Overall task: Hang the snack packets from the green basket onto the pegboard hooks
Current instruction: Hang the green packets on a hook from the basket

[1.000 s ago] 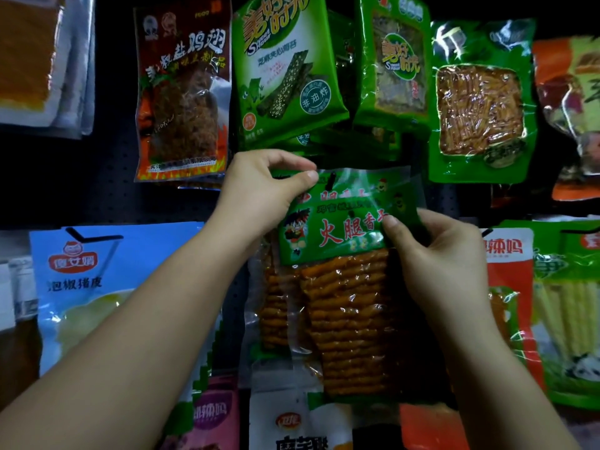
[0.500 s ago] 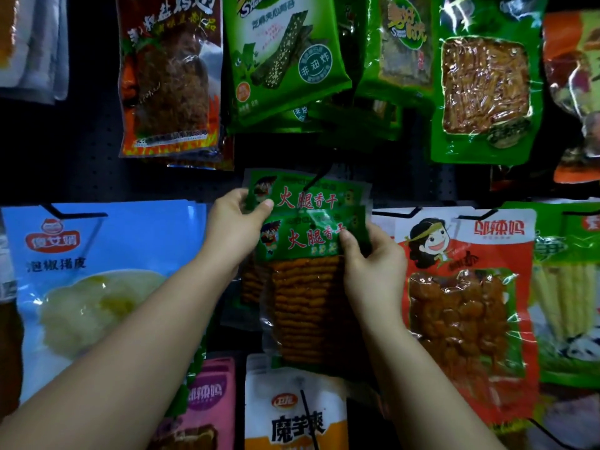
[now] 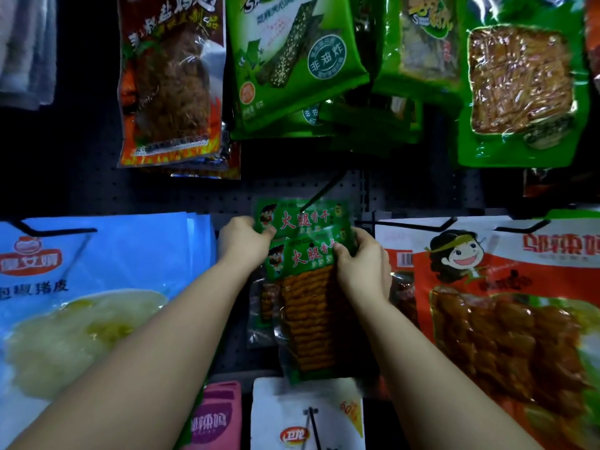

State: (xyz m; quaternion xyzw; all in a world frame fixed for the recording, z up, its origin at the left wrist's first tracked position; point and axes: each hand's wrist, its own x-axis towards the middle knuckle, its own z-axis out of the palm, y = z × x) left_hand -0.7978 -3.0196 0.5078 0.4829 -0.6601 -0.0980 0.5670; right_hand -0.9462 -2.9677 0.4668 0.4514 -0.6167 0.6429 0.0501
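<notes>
Snack packet [image 3: 308, 306], green-headed with a clear window showing orange strips, is held in front of the dark pegboard [image 3: 181, 196] at mid-height, between both hands. Its green header overlaps the lower part of an identical packet [image 3: 302, 217] behind it, which sits on a black hook [image 3: 319, 191] angled down from the board. Whether the front packet's hole is on that hook cannot be told.

Left hand [image 3: 245, 243] has its fingers curled at the left edge of the two green headers, thumb pressed on the front face; exactly which packet it pinches cannot be told. Right hand [image 3: 363, 264] grips the front packet's right edge, thumb across the header and fingers wrapped behind.

Surrounding stock, all hanging: a blue packet [image 3: 97, 287] just left of the left forearm; a red-orange packet with a cartoon face [image 3: 503, 303] immediately right of the right hand; a dark red packet [image 3: 172, 79] and green seaweed packets [image 3: 292, 60] above; a further green packet with a clear window [image 3: 522, 82] at upper right; a pink packet [image 3: 216, 417] and a white packet [image 3: 305, 417] below.
</notes>
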